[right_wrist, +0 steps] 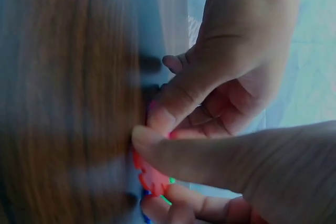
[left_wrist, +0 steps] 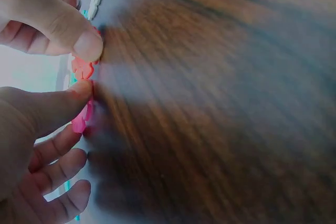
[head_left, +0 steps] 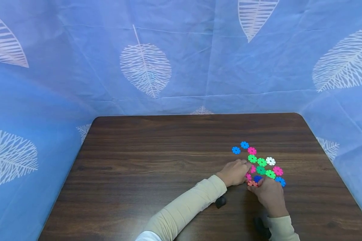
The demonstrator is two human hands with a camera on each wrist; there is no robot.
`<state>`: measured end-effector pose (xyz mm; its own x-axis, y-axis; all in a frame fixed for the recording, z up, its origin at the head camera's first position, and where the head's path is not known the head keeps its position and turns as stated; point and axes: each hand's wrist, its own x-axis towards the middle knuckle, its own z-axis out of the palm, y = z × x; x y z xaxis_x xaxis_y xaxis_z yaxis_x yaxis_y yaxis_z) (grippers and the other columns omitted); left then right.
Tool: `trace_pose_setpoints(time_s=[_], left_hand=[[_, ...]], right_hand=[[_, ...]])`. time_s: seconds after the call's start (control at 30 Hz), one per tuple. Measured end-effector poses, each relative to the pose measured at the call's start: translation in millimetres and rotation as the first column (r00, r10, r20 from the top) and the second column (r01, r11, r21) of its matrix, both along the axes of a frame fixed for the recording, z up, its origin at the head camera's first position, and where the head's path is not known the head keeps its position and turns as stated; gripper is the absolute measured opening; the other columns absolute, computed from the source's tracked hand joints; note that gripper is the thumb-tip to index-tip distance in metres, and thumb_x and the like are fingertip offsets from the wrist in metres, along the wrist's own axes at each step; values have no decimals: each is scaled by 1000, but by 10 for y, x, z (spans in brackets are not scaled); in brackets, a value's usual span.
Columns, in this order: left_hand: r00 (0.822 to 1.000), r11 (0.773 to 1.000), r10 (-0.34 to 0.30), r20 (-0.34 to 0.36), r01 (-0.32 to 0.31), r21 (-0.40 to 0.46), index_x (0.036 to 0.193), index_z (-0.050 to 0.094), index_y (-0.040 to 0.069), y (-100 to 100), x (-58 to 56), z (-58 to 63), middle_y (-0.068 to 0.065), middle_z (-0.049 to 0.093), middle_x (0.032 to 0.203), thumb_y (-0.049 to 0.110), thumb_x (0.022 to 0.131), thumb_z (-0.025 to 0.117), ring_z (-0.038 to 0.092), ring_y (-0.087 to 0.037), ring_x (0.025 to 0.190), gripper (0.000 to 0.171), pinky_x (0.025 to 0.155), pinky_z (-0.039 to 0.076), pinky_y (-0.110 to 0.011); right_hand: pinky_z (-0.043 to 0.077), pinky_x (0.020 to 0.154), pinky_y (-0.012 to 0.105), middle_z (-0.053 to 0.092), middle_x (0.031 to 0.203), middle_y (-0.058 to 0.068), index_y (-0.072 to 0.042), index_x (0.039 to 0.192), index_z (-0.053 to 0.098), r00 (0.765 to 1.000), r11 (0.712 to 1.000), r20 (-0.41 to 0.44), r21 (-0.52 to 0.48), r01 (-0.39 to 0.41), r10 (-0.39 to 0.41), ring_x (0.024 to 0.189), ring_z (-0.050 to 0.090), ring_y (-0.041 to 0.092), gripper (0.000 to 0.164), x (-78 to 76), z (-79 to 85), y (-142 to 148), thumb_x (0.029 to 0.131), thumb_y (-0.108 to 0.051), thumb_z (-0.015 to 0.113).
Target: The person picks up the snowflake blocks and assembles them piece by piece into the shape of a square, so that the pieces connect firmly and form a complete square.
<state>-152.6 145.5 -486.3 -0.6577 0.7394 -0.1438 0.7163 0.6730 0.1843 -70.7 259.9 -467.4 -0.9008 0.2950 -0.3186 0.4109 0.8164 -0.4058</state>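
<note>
Surface (head_left: 123, 160): dark brown wood grain, rounded far corners. Noted directly on it, nearer the right edge than the left: notched discs (head_left: 261, 162) in blue, pink, green and white.

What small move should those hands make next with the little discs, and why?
Probably press the orange disc gently toward the pink disc: the right hand pinches the orange one, the left hand pinches the pink one, and their notched edges sit close together.

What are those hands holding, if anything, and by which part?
The right hand pinches a red disc by its edge; the left hand pinches a pink disc, seemingly by its edge too.
</note>
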Motion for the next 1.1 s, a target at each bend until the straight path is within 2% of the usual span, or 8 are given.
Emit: trace_pose_setpoints(time_s=[0.17,0.37,0.5,0.73,0.87,0.97,1.0,1.1], left_hand=[[1000,1000,19,9,-19,10,121,59,25,-46,4,-21,11,61,116,37,87,67,55,-2,110,37,91,45,-14],[999,993,19,40,-23,113,86,61,23,-152,-9,-59,12,52,77,31,85,71,47,0,74,13,61,37,-10],[995,974,-21,97,-2,227,80,59,19,-258,-17,-83,11,48,73,26,87,69,40,0,67,14,57,29,-8],[988,931,-72,138,17,366,77,61,14,-568,-37,-93,8,48,71,22,90,64,37,0,63,16,55,28,-7],[981,895,-42,188,-47,444,82,64,12,-815,-37,-93,7,60,73,18,91,63,46,7,59,10,61,37,-5],[963,862,21,268,-153,484,89,68,9,-1016,-41,-67,3,68,76,14,90,63,56,6,57,7,62,43,-6],[953,845,44,299,-195,498,90,69,8,-1089,-53,-55,1,70,76,14,90,64,59,3,58,8,61,44,-6],[911,754,107,398,-335,565,94,70,3,-1311,-113,-14,-5,72,77,11,88,65,67,-7,62,10,55,46,-10]], right_hand=[[35,54,29,59,59,8,2,76,58,998,999,-57,5,32,-32,55,50,17,29,-14,-22,-35,77,-18,78],[41,58,30,67,71,13,4,86,59,993,999,-113,-38,35,-39,60,57,16,25,-35,-21,-58,78,-13,77],[41,52,26,66,73,11,3,88,59,990,998,-139,-60,-6,-2,61,54,15,20,-46,-10,-48,81,-11,73],[39,46,23,65,76,12,9,102,59,970,986,-222,-106,-125,99,57,56,12,25,-89,-17,-33,87,-9,67],[46,49,20,67,81,15,11,110,59,965,965,-233,-203,-168,119,59,64,13,29,-132,-36,-54,89,-7,63],[52,55,18,69,85,16,9,111,59,963,948,-249,-268,-171,103,62,68,13,29,-175,-49,-87,89,-10,64],[53,57,18,70,86,17,8,111,59,963,941,-253,-295,-166,91,63,69,13,30,-193,-50,-108,90,-12,64],[56,61,21,70,90,21,8,110,59,957,895,-286,-415,-164,43,66,71,15,31,-278,-56,-193,89,-15,65]])
